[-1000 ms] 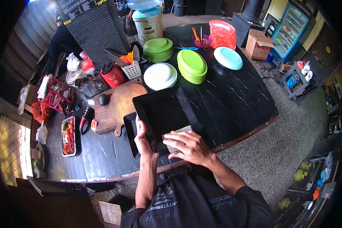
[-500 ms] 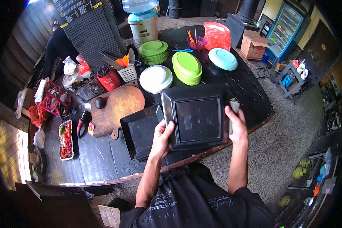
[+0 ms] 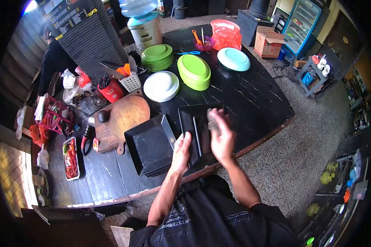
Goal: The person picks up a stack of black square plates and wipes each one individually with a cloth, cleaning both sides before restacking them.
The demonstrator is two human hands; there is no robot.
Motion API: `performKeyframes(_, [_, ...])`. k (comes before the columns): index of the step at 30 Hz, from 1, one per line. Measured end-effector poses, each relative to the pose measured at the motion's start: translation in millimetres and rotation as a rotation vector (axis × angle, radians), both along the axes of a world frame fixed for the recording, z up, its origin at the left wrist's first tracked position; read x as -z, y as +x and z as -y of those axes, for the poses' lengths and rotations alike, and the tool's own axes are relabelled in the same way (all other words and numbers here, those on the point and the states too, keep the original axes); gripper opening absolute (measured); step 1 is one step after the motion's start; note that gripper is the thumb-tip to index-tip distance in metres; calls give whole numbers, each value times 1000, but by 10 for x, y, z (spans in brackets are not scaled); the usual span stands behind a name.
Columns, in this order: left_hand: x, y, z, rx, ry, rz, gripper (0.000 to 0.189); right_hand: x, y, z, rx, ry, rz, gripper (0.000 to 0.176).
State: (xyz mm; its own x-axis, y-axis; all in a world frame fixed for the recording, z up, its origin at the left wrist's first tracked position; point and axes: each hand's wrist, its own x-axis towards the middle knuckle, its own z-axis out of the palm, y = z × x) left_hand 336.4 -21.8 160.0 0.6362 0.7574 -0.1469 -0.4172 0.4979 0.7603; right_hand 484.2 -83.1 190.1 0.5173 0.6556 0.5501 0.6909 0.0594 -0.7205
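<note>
My left hand [image 3: 181, 153] grips the near left edge of a black square plate [image 3: 188, 120], thumb on top. The plate is tilted over the table's front edge, its underside turned partly away. My right hand [image 3: 223, 142] is at the plate's right part, blurred by motion, with a greyish cloth [image 3: 212, 122] in its fingers. Part of the plate is hidden behind this hand. Just left of my left hand, another black square plate [image 3: 148, 142] lies face up on the table, seemingly atop more of its kind.
On the black table [image 3: 259, 99] stand white plates [image 3: 161, 86], green oval plates [image 3: 194, 72], round green plates [image 3: 157, 57] and a pale blue plate [image 3: 233, 59]. Wooden boards [image 3: 130, 117] and a food tray [image 3: 71, 158] lie left. Another person [image 3: 55, 61] is at far left.
The plate in my left hand has tilted, so its underside shows less. My right hand with the cloth has moved left from the plate's right edge. The view has shifted slightly.
</note>
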Motion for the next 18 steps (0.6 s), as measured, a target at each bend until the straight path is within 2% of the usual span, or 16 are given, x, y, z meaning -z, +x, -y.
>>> performKeyframes(1, [-25,53,10,-38,12,9,27,-11,-177,-8,-23,0,-49,54])
performKeyframes(4, [7,40,-71,-123,42,44,26,-60,-328,69,-254,-25,57,57])
performKeyframes(7, [-32,-25,-196,-161,45,56,25,-51,-270,189,-546,-46,-16,59])
performKeyframes(11, [-67,-52,-252,-217,-44,38,26,-33,-105,307,-714,-65,7,52])
performKeyframes(13, [-60,-78,-245,-232,-60,32,27,-30,-5,344,-759,-57,-98,47])
performKeyframes(14, [-75,-104,-239,-208,-59,36,27,-33,57,349,-719,-46,-64,36])
performKeyframes(16, [-132,-139,-235,-183,-57,42,28,96,223,401,-694,-93,-388,28])
performKeyframes(18, [-194,-175,-236,-146,-18,-19,28,327,379,371,-492,112,-824,26])
